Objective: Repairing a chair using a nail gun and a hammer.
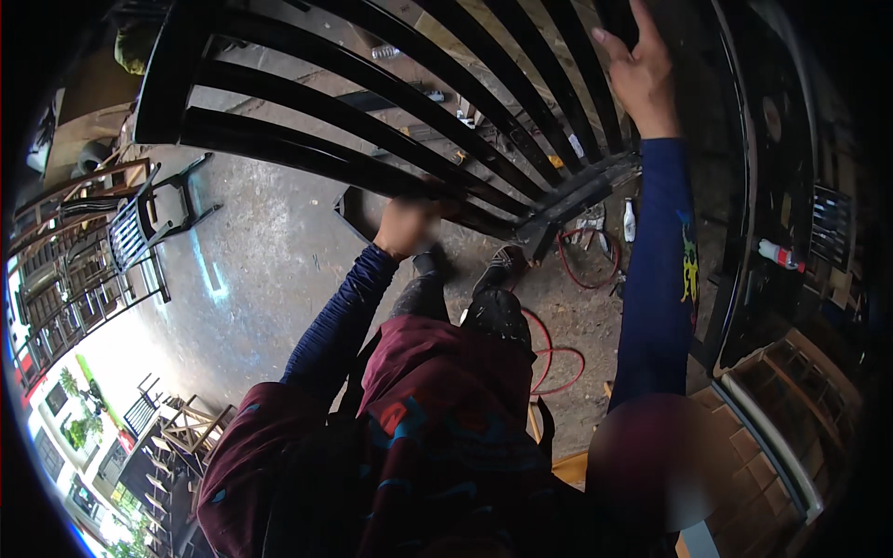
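Note:
A large glossy black slatted frame (279, 149) spans the upper part of the head view, its curved slats fanning out between two end rails. My left hand (406, 226) is wrapped around the slat closest to me; its fingers are partly blurred. At the upper right, beside the far slats, my right hand (644, 74) has its index finger stretched out and the thumb spread away from it. The other fingers of that hand are partly hidden. Whether it touches the frame I cannot tell.
Red hose (555, 352) loops over the concrete floor right of my legs. A white bottle (630, 221) is nearby, and another bottle (779, 255) lies farther right. Chairs (139, 223) and stacked furniture frames crowd the left. A wooden piece (791, 381) stands at the lower right.

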`<state>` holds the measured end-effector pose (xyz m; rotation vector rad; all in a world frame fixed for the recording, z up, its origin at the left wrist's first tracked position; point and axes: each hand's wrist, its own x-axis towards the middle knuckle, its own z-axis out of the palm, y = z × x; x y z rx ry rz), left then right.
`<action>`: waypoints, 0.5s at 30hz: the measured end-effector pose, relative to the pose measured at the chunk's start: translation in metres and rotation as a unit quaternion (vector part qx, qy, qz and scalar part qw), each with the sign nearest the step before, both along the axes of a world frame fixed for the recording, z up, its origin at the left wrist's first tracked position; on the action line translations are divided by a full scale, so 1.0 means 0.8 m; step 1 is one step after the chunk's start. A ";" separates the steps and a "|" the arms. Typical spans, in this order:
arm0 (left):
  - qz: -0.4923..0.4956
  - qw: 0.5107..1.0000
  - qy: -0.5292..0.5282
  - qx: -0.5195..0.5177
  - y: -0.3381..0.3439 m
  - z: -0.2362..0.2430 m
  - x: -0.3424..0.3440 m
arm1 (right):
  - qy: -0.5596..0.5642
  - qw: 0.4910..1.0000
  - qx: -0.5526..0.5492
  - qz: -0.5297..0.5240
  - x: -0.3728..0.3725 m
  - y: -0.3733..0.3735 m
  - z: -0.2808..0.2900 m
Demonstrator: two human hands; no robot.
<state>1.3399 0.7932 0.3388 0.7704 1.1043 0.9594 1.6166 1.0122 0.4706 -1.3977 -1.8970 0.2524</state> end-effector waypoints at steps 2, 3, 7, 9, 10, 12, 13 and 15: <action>0.029 0.996 -0.071 -0.034 0.023 0.004 0.026 | 0.006 0.978 0.164 0.128 -0.042 0.050 0.043; 0.025 0.997 -0.072 -0.032 0.034 0.003 0.045 | -0.108 0.990 -0.031 0.079 -0.041 0.091 0.033; 0.135 0.958 -0.229 -0.112 0.086 -0.049 0.087 | -0.135 0.964 -0.064 0.220 -0.108 0.185 0.004; 0.148 0.951 -0.242 -0.126 0.124 -0.083 0.117 | -0.192 0.947 -0.136 0.219 -0.125 0.233 -0.029; 0.167 0.935 -0.277 -0.143 0.144 -0.097 0.136 | -0.209 0.943 -0.122 0.227 -0.124 0.265 -0.069; 0.198 0.915 -0.311 -0.162 0.189 -0.122 0.169 | -0.251 0.930 -0.100 0.248 -0.127 0.316 -0.142; 0.213 0.906 -0.322 -0.172 0.210 -0.135 0.181 | -0.270 0.916 -0.168 0.243 -0.127 0.337 -0.154; 0.246 0.889 -0.333 -0.195 0.249 -0.170 0.199 | -0.243 0.917 -0.146 0.282 -0.143 0.385 -0.208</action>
